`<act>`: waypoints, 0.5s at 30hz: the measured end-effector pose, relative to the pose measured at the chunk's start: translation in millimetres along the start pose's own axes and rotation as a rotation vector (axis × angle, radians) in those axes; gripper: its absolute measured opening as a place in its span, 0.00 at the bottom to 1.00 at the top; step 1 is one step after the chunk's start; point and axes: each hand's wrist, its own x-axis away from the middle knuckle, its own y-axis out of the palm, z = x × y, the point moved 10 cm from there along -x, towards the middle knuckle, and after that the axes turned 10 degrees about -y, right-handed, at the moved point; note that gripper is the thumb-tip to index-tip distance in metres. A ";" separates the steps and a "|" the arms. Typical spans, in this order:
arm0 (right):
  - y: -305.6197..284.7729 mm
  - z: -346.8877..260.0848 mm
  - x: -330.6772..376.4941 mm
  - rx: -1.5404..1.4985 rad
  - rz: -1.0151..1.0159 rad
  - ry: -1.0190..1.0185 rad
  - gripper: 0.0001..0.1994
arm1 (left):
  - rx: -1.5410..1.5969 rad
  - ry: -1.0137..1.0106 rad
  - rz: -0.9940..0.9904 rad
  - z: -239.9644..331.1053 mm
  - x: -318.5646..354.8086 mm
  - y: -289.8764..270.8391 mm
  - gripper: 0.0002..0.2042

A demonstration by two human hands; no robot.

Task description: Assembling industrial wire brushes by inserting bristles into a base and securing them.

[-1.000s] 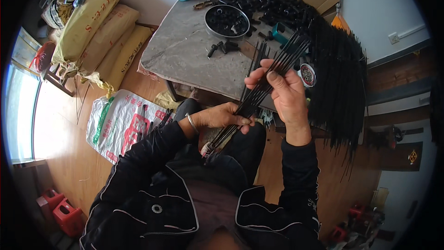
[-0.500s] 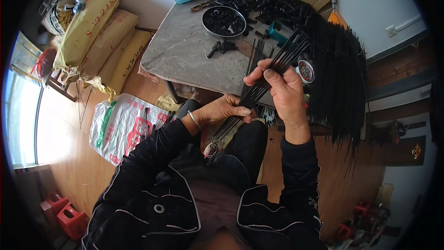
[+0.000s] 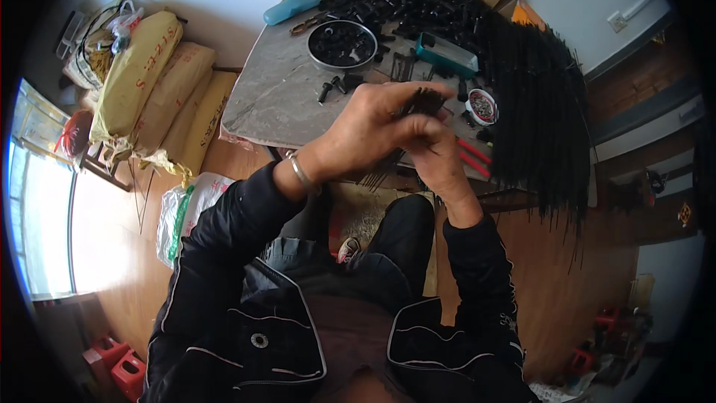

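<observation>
Above the near edge of the grey table (image 3: 250, 108), I see the bundle of thin black rods (image 3: 424, 102) between two bare hands brought together. From my remote seat, the left hand (image 3: 365, 125) looks curled narrowly about the rods, their upper ends poking out near its fingers and their lower ends showing beneath it. The right hand (image 3: 441, 168) meets it from the other side (its fingers are mostly hidden, so I cannot tell how tightly they close). Just beyond the hands I make out a teal box (image 3: 456, 68), a small white dish (image 3: 471, 110) of tiny pieces and, farther left, a round bowl (image 3: 312, 52) of black parts. Red handles (image 3: 474, 158) show beside the right hand, and a dense mass of long black rods (image 3: 538, 127) hangs over the table's right side.
</observation>
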 end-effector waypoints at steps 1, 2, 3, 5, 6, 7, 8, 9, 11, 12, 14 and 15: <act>-1.6 -3.6 -1.2 0.021 0.017 0.001 0.09 | 0.098 -0.119 -0.105 -13.7 -6.2 10.1 0.18; -3.8 -6.6 -2.3 0.040 0.035 0.001 0.09 | 0.096 -0.116 -0.115 -15.1 -7.7 13.2 0.18; -5.4 -8.9 -3.3 0.038 0.039 -0.006 0.10 | 0.147 -0.142 -0.129 -19.3 -8.8 15.5 0.17; -7.4 -11.2 -0.6 0.157 -0.057 0.077 0.09 | 0.194 -0.166 -0.155 -20.3 -11.4 20.5 0.16; -3.6 -4.9 4.3 0.271 -0.165 0.162 0.09 | 0.248 -0.178 -0.145 -20.2 -11.9 20.8 0.15; -4.1 -0.5 9.9 0.268 -0.154 0.157 0.09 | 0.298 -0.189 -0.135 -19.3 -12.7 20.8 0.14; -2.0 7.7 17.2 0.203 -0.148 0.119 0.09 | 0.289 -0.186 -0.143 -19.8 -14.5 23.7 0.14; -1.5 13.1 21.6 0.139 -0.143 0.079 0.09 | 0.342 -0.211 -0.166 -23.1 -16.6 28.5 0.13; -5.8 18.8 26.4 0.066 -0.106 0.101 0.09 | 0.390 -0.242 -0.198 -25.6 -19.4 34.2 0.13; -9.0 21.6 27.4 -0.002 -0.080 0.123 0.10 | 0.462 -0.261 -0.212 -25.9 -22.0 35.5 0.12; -9.2 24.6 24.1 0.017 -0.098 0.141 0.11 | 0.526 -0.270 -0.234 -25.1 -25.5 35.7 0.12; -8.9 26.0 22.0 0.036 -0.124 0.166 0.11 | 0.511 -0.271 -0.228 -28.5 -24.3 34.7 0.12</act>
